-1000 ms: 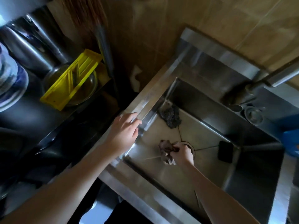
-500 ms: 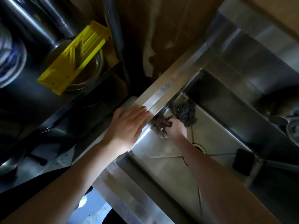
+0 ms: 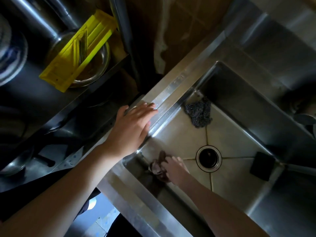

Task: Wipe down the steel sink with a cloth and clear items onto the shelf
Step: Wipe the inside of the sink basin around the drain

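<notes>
The steel sink (image 3: 172,86) fills the right half of the view. My right hand (image 3: 175,169) grips a crumpled brown cloth (image 3: 158,167) and presses it against the basin floor near the front left corner. My left hand (image 3: 132,127) rests flat, fingers straight, on the sink's left rim. A dark steel-wool scourer (image 3: 199,112) lies in the basin's far left corner. A black sponge (image 3: 261,165) sits on the basin floor to the right of the round drain (image 3: 209,159).
Left of the sink stands a dark shelf (image 3: 95,86) with a yellow slicer (image 3: 77,50) laid across a steel bowl (image 3: 97,69) and stacked dishes (image 3: 10,53) further left. A brown tiled wall (image 3: 179,28) is behind. The faucet base (image 3: 302,115) sits at the right edge.
My right hand has dragged the cloth from beside the scourer in the far left corner back along the left wall to the front left corner. My left hand stayed on the rim.
</notes>
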{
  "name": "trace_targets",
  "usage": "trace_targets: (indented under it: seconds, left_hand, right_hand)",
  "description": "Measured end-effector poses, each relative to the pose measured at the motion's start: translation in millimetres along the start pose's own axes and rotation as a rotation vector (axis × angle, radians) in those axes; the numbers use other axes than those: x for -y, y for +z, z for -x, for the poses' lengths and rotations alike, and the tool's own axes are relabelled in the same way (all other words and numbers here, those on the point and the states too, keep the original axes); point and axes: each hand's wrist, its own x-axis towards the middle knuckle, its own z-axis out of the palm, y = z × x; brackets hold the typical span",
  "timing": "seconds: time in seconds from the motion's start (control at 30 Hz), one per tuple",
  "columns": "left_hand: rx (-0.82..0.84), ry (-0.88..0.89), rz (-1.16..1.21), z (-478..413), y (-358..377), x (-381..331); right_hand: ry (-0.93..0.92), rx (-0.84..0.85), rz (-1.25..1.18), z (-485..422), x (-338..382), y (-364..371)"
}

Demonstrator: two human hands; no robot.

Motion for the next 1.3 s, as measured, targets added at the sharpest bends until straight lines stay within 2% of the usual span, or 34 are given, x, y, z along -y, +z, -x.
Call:
trace_targets:
  seconds: [0.07, 0.13, 0.23, 0.3, 0.37, 0.47, 0.67, 0.8, 0.87, 1.1, 1.2, 1.3]
  left_hand:
    - [-0.008, -0.001, 0.009, 0.0, 0.2, -0.2]
    - [-0.007, 0.0, 0.004, 0.7, 1.1, 0.0]
    - [0.013, 0.006, 0.0, 2.0, -0.8, 0.3]
    - [0.052, 0.027, 0.008, 4.3, -4.6, 0.8]
    - [0.084, 0.045, 0.002, 8.9, -9.2, 1.3]
    - [0.103, 0.027, -0.022, 18.7, -15.0, 1.6]
    - [0.127, -0.056, -0.013, 32.9, -21.7, 6.1]
    - [0.133, -0.099, 0.004, 41.7, -23.9, 10.6]
    - [0.138, -0.105, 0.005, 47.4, -24.0, 12.2]
    - [0.106, -0.116, -0.009, 67.1, -22.7, 17.0]
    - [0.084, -0.131, -0.007, 71.4, -19.7, 20.7]
    - [0.066, -0.115, -0.009, 77.5, -17.7, 23.9]
  right_hand:
    - [-0.092, 0.048, 0.102, 0.4, 2.0, 2.1]
    - [-0.102, 0.039, 0.135, -0.7, -1.4, 2.1]
    - [0.016, -0.033, 0.079, -6.9, -12.5, -1.8]
    - [0.236, -0.126, -0.115, -13.4, -20.0, -9.0]
    - [0.445, -0.212, -0.416, -18.6, -24.8, -21.8]
    - [0.63, -0.361, -0.806, -21.7, -24.8, -42.0]
    - [0.756, -0.694, -1.18, -38.1, -19.1, -105.0]
    - [0.693, -0.861, -1.286, -38.3, -12.6, -140.8]
    - [0.658, -0.84, -1.291, -32.8, -1.3, -137.4]
    - [0.522, -0.522, -1.465, -16.1, 67.4, -83.2]
    - [0.547, -0.398, -1.636, -13.4, 75.9, -78.5]
    - [0.632, -0.424, -1.658, -20.6, 54.7, -95.2]
